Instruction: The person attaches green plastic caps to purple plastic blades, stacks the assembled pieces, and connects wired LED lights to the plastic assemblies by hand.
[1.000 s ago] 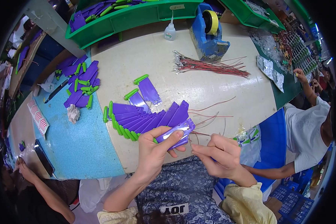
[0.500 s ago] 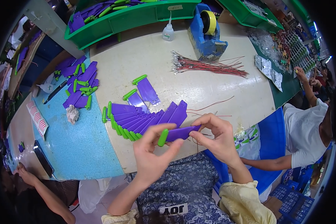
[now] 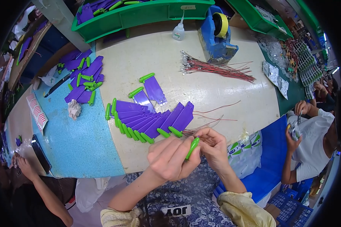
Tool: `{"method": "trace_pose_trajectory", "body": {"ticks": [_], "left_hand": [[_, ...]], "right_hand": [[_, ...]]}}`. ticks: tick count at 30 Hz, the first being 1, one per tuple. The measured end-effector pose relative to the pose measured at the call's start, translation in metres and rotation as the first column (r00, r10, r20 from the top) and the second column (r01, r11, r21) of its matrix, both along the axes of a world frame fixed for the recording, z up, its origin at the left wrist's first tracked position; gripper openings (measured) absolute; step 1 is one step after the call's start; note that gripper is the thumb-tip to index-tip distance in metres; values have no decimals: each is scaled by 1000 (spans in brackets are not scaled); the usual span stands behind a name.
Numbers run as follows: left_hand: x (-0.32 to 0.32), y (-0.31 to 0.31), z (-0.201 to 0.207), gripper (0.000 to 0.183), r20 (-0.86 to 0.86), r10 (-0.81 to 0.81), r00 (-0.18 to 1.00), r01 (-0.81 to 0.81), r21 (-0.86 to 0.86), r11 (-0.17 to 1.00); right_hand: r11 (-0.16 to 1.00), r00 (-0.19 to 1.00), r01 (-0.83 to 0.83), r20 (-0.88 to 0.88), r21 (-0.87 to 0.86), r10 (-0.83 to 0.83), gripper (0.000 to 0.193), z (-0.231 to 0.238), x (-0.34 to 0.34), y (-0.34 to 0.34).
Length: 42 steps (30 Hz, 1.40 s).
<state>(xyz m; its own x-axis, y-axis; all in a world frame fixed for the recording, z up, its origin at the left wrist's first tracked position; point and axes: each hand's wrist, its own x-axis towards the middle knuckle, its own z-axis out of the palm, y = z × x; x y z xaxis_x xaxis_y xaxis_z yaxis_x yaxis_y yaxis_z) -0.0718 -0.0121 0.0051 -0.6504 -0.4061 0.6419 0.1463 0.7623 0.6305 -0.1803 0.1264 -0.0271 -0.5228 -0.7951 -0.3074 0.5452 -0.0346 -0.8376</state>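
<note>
Close to the table's front edge, both hands are closed on one purple-and-green plastic piece (image 3: 192, 148). My left hand (image 3: 172, 158) grips it beside its green rounded end, and my right hand (image 3: 215, 148) pinches the far end. Fingers cover most of its purple blade. Just beyond my hands lies a fanned row of similar flat purple pieces (image 3: 149, 122) with green ends, overlapping one another. Behind that row rest two more such pieces (image 3: 154, 90) on the table. Thin reddish wires (image 3: 216, 113) trail over the tabletop to the right of the row.
Further back are a bundle of red and black wires (image 3: 216, 72), a blue tape dispenser (image 3: 216, 47), a small glue bottle (image 3: 179, 31) and a green bin (image 3: 147, 18). A purple-and-green pile (image 3: 83, 81) sits left on a blue mat (image 3: 83, 140). Co-workers' arms (image 3: 45, 196) appear on both sides.
The held piece has turned and come nearer to me, its green end now pointing up between my hands. My left fingers have closed over the blade. The view has shifted slightly.
</note>
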Motion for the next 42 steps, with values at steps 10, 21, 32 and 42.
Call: {"method": "trace_pose_trajectory", "body": {"ticks": [10,21,32,42], "left_hand": [[69,-35,-14,88,568,386,727,-355,-170,919],[86,-53,-22,55,534,50,844,-121,98,988],[85,-27,-49,45,251,182,951,-250,276,928],[83,-58,-19,43,313,66,947,-210,453,867]], "right_hand": [[800,434,-206,-680,563,591,31,41,-119,-47],[852,-94,-300,-902,430,422,54,17,-43,-80],[609,-155,-677,-889,413,431,61,22,-42,-119],[590,180,-739,-748,325,638,65,24,-50,-116]]}}
